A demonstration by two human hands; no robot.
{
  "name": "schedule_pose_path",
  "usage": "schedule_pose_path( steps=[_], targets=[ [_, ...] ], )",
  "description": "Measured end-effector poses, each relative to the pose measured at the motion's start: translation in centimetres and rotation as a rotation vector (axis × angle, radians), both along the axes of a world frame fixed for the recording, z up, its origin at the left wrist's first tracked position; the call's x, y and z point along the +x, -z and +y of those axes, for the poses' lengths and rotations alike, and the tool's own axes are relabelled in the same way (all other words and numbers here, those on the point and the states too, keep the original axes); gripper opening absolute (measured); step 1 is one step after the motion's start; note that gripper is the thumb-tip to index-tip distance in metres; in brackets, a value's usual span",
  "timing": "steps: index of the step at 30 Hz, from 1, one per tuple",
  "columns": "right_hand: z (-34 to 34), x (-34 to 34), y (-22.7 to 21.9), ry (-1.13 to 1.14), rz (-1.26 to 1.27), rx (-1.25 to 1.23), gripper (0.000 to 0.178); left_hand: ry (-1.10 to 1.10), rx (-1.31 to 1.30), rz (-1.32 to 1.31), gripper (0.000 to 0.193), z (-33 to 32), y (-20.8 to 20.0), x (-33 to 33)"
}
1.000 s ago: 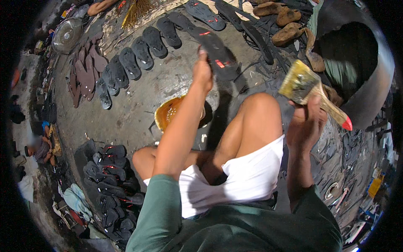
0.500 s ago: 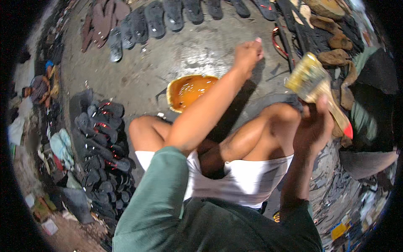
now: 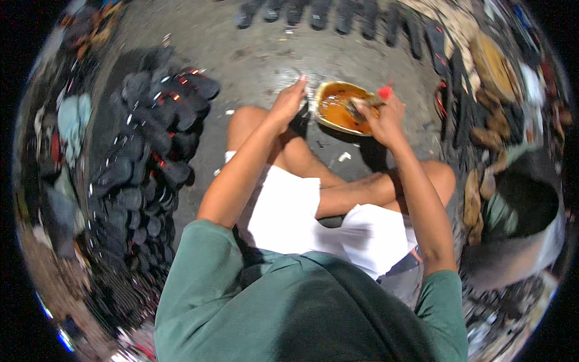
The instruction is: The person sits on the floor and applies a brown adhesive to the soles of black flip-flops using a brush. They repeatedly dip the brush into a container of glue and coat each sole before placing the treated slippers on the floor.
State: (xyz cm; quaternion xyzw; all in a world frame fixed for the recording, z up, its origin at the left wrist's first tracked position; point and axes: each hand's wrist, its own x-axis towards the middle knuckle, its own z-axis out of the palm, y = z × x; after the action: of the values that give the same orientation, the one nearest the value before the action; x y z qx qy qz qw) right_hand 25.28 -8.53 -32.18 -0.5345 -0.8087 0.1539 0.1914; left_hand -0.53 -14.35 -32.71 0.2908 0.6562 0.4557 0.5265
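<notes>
My right hand is closed round the handle of a wide paintbrush, whose red tip shows above my fingers. Its bristle end is down in a shallow pale-rimmed basin of thick orange-brown liquid; the liquid and my fingers partly hide the bristles. To the left of the basin, my left hand hovers above the floor with its fingers stretched forward and slightly blurred. It holds nothing that I can see.
Dark shoe soles stand in a row at the far side. A heap of dark sandals, some with red parts, lies left. Brown pieces and a large dark open container are at the right. A light blue cloth lies far left.
My right hand has brought the brush from the raised right side down into the basin. My left hand has moved to the basin's left side. The whole view has shifted.
</notes>
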Motion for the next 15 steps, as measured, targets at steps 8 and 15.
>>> schedule_pose_path(
  steps=[8, 15],
  targets=[
    [-0.9, -1.4, -3.3, 0.065, 0.473, -0.042, 0.046, -0.755, 0.499, 0.671, 0.029, -16.6, -11.1, -15.9],
    [-6.7, 1.4, -3.8, 0.026, -0.194, -0.206, 0.045, -1.464, -0.073, 1.464, 0.052, -39.9, -12.1, -30.4]
  ],
)
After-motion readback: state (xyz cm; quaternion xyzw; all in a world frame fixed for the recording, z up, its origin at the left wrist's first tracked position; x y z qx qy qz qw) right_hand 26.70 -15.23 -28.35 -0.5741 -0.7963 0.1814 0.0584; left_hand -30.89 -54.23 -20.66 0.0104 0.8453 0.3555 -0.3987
